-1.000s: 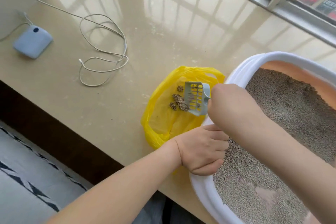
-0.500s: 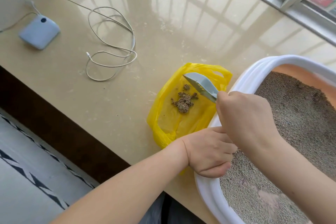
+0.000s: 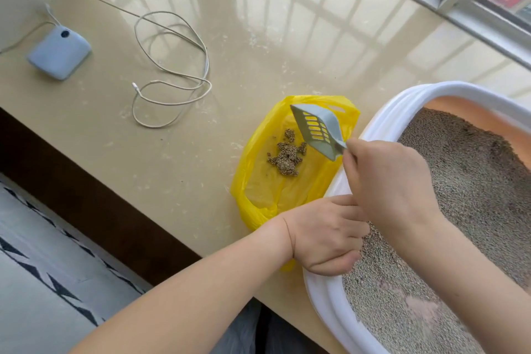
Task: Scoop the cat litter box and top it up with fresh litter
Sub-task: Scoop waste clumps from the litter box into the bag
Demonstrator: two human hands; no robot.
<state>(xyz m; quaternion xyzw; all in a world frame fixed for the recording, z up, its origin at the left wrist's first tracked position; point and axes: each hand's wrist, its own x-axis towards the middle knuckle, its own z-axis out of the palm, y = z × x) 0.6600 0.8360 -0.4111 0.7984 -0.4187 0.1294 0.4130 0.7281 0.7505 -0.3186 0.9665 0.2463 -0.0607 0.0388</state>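
While the right hand (image 3: 393, 181) grasps the empty scoop (image 3: 317, 128) over the yellow bag (image 3: 258, 181) beside the litter box (image 3: 382, 112), whose near rim the left hand (image 3: 321, 238) grips, the scooping step likely continues with another pass through the litter (image 3: 474, 181).

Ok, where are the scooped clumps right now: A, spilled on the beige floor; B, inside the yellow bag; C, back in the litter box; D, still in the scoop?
B: the clumps lie in a pile inside the open yellow bag, while the slotted scoop held by the right hand above them is empty.
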